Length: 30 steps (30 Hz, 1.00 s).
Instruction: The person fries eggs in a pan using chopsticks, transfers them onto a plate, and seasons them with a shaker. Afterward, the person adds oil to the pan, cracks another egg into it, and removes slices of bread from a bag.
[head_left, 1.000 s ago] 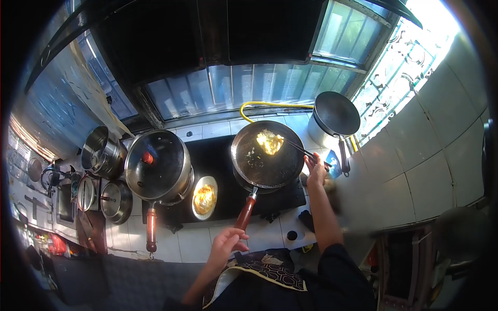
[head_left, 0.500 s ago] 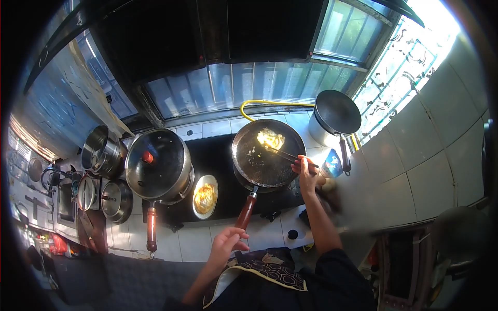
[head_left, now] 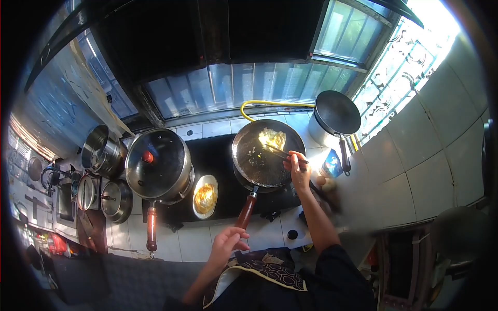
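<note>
My right hand (head_left: 299,173) is closed on a pair of chopsticks (head_left: 280,152), their tips at a fried egg (head_left: 272,140) in the upper part of a dark frying pan (head_left: 263,168). Small white bits lie in the pan beside the egg. Low in the view, my left hand (head_left: 227,246) has its fingers curled at the end of the pan's brown handle (head_left: 246,211). To the left of the pan, an oval white plate (head_left: 206,214) carries another browned fried egg (head_left: 205,197).
A lidded pan (head_left: 158,179) with a brown handle stands on the left of the black stove (head_left: 215,155). Further left are steel pots (head_left: 116,199). A dark saucepan (head_left: 337,114) rests on a light pot at back right. Eggs (head_left: 320,181) lie right of my right hand.
My right hand has moved slightly left with the chopsticks. The egg in the pan has shifted a little and shows a paler side. My left hand stays in place.
</note>
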Available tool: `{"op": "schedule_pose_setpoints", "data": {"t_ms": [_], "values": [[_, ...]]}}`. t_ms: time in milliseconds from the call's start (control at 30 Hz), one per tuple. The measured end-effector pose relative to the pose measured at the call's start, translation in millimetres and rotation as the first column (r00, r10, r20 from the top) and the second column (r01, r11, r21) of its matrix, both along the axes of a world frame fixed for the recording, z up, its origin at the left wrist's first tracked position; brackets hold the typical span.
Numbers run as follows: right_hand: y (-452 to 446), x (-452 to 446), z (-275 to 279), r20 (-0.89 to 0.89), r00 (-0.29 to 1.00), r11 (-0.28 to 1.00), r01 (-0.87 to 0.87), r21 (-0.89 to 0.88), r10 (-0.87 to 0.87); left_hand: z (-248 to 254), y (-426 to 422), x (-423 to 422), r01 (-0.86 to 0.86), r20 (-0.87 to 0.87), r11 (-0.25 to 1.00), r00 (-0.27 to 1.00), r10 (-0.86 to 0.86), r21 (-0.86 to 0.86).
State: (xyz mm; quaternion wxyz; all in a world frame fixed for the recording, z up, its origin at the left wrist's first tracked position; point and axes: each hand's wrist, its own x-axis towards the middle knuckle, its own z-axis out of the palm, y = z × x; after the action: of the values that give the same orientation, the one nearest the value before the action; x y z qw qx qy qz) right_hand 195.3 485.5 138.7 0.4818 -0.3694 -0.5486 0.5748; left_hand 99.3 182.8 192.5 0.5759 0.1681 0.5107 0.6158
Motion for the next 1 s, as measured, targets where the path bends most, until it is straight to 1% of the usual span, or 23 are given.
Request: {"op": "schedule_pose_setpoints", "data": {"t_ms": [67,100,233,333,400,433,500,567,600,633,700,733,767,800,833,900,933,967,1000], "values": [[6,-7,-10,0.008,1.0,1.0,0.006,0.025,-0.006,0,-1,0,-0.007,0.001,1.0,1.0,0.007,-0.002],[6,-9,-9,0.016,1.0,0.999,0.018,0.05,-0.019,0,0,0,-0.007,0.008,1.0,1.0,0.007,0.0],[-3,-4,4,0.005,1.0,0.999,0.007,0.047,-0.007,0,-1,0,-0.009,0.022,1.0,1.0,0.009,-0.002],[-13,5,13,0.023,0.999,0.999,-0.033,0.004,0.033,1,0,0,-0.009,0.021,1.0,1.0,0.01,-0.012],[-16,10,13,0.019,0.998,0.996,-0.061,-0.062,0.062,0,-1,0,-0.007,0.012,1.0,1.0,0.007,-0.012],[-20,13,15,0.024,0.999,0.997,-0.044,-0.06,0.045,-1,0,-1,0.002,0.002,1.0,1.0,-0.002,-0.007],[-28,20,21,0.022,1.0,0.999,0.019,0.051,-0.02,3,0,0,-0.007,0.004,0.999,1.0,0.007,-0.036],[-41,29,19,0.084,0.996,0.994,0.006,0.113,-0.015,5,1,1,0.036,-0.005,0.999,0.999,-0.036,-0.036],[-50,36,24,0.22,0.975,0.959,-0.023,0.283,-0.041,8,1,1,0.045,-0.015,0.998,0.999,-0.046,-0.037],[-59,42,33,0.348,0.934,0.897,-0.079,0.434,-0.086,8,1,1,0.052,-0.027,0.998,0.998,-0.053,-0.04],[-81,52,47,0.339,0.918,0.777,-0.059,0.627,-0.204,4,3,1,0.106,-0.05,0.994,0.993,-0.108,-0.036],[-93,58,52,0.338,0.918,0.756,-0.068,0.65,-0.208,4,4,2,0.148,-0.034,0.989,0.988,-0.148,-0.01],[-105,63,54,0.338,0.92,0.707,-0.104,0.7,-0.199,4,7,3,0.185,-0.02,0.983,0.983,-0.185,0.018],[-118,67,55,0.32,0.932,0.672,-0.129,0.729,-0.168,9,11,3,0.296,0.015,0.955,0.955,-0.297,0.031],[-133,68,53,0.303,0.943,0.637,-0.152,0.756,-0.135,11,18,6,0.304,0.016,0.952,0.952,-0.305,0.027],[-160,69,45,0.298,0.954,0.592,-0.226,0.773,-0.025,16,36,17,0.296,0.249,0.938,0.908,-0.335,0.182],[-172,65,39,0.26,0.964,0.577,-0.246,0.779,0.061,19,45,18,0.346,0.247,0.907,0.882,-0.402,0.239],[-179,60,38,0.22,0.964,0.558,-0.265,0.786,0.148,20,53,20,0.351,0.244,0.905,0.881,-0.406,0.241],[-184,61,39,0.253,0.959,0.46,-0.284,0.841,0.129,19,60,21,0.374,0.237,0.905,0.878,-0.415,0.201]]}}
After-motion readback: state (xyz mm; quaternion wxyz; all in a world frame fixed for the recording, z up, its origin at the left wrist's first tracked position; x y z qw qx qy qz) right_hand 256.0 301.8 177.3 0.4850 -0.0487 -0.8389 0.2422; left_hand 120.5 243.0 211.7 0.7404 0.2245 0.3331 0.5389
